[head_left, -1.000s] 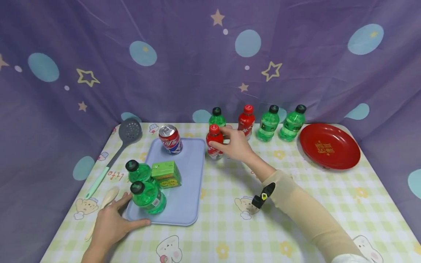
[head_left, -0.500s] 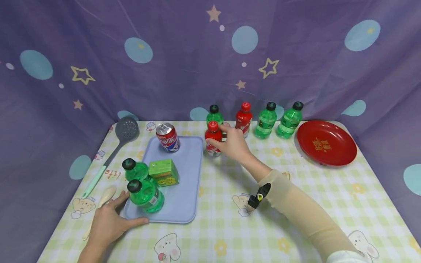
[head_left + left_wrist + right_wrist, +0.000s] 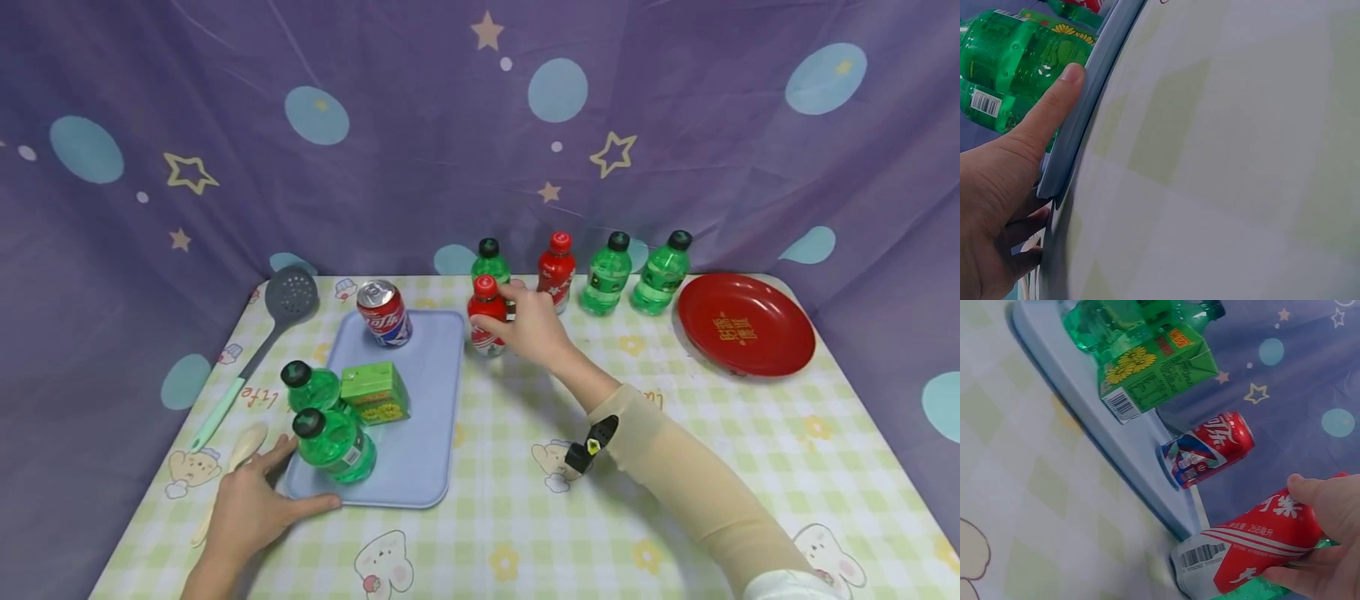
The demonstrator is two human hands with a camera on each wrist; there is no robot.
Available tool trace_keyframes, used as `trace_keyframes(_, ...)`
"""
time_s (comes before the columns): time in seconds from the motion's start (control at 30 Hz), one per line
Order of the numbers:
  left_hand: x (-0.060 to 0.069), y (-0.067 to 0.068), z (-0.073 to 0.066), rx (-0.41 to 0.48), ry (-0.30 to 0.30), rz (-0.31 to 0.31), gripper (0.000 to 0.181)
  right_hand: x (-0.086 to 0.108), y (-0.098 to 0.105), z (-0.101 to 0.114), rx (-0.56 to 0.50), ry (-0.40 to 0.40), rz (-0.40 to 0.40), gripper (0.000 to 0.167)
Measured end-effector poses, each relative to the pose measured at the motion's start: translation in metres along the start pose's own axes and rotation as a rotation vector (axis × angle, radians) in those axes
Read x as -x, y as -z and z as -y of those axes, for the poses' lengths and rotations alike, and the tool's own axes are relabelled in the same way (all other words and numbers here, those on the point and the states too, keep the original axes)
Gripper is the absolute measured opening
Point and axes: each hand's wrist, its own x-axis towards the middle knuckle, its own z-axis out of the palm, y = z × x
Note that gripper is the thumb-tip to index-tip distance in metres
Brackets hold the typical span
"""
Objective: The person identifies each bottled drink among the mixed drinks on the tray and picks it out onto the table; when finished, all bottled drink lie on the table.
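A blue tray point(image 3: 420, 450) holds two green bottles point(image 3: 339, 446), a green juice box point(image 3: 377, 393) and a red-and-blue can point(image 3: 385, 314). At its near left corner rests the left hand point(image 3: 251, 508), thumb along the near edge and the other fingers at the left side; in the left wrist view the thumb of that hand point(image 3: 1004, 187) lies on the tray's rim point(image 3: 1079, 119). Just right of the tray, the right hand point(image 3: 534, 327) grips a red-capped bottle point(image 3: 487, 317) between thumb and fingers. The right wrist view shows this red bottle point(image 3: 1247, 544) close beside the tray's edge.
Behind the gripped bottle stands a green bottle point(image 3: 491, 262); farther right are another red bottle point(image 3: 557, 271), two green bottles point(image 3: 607, 275) and a red plate point(image 3: 746, 325). A slotted turner point(image 3: 291, 296) and a wooden spoon point(image 3: 247, 442) lie left of the tray.
The head view has shifted slightly. Both hands keep their places, the left at the tray's corner and the right on the red bottle, with no visible movement of the objects.
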Motion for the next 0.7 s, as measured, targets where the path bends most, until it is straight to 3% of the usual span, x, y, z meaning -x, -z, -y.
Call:
trace_keyframes(0.43, 0.001, 0.000, 0.001, 0.004, 0.009, -0.003, 0.121, -0.004, 0.005, -0.006, -0.105, 0.013, 0.064, 0.050)
trace_keyframes(0.7, -0.001, -0.001, 0.003, -0.010, -0.001, 0.007, 0.121, -0.010, 0.021, 0.007, -0.109, 0.048, -0.045, 0.069)
